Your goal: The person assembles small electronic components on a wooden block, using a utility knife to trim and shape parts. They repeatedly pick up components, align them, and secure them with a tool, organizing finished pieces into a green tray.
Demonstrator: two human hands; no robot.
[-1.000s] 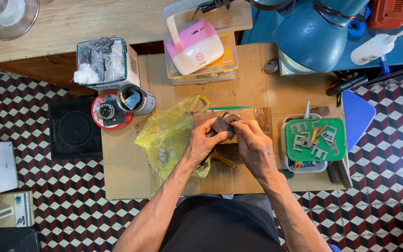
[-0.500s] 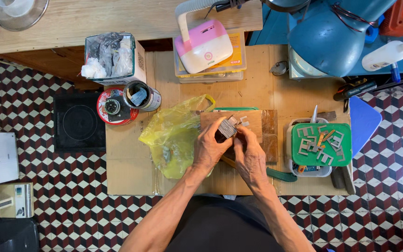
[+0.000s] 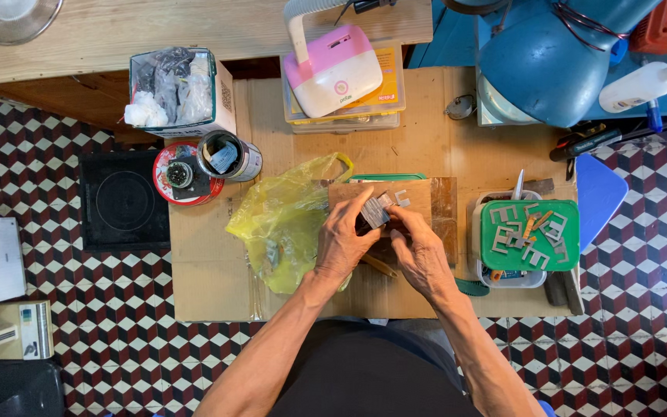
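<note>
left arm: bare forearm, comes up from lower left, angled in toward centre
right arm: bare forearm, comes up from lower right, angled in, mirrors the left
left hand (image 3: pixel 345 241): back up, knuckles toward camera, fingers curled, thumb and fingertips pinched at the top right of the hand
right hand (image 3: pixel 420 251): back up, fingers bent, tips pointing up-left toward the left hand
hands together: fingertips meet, hands touching at the tips, wrists apart
grip: both closed in a pinch, palms hidden

The plastic bag (image 3: pixel 283 220) is yellow and the lid (image 3: pixel 529 235) green. The floor (image 3: pixel 79 286) shows red, black and white checks. The lamp (image 3: pixel 332 69) is pink and white.
</note>
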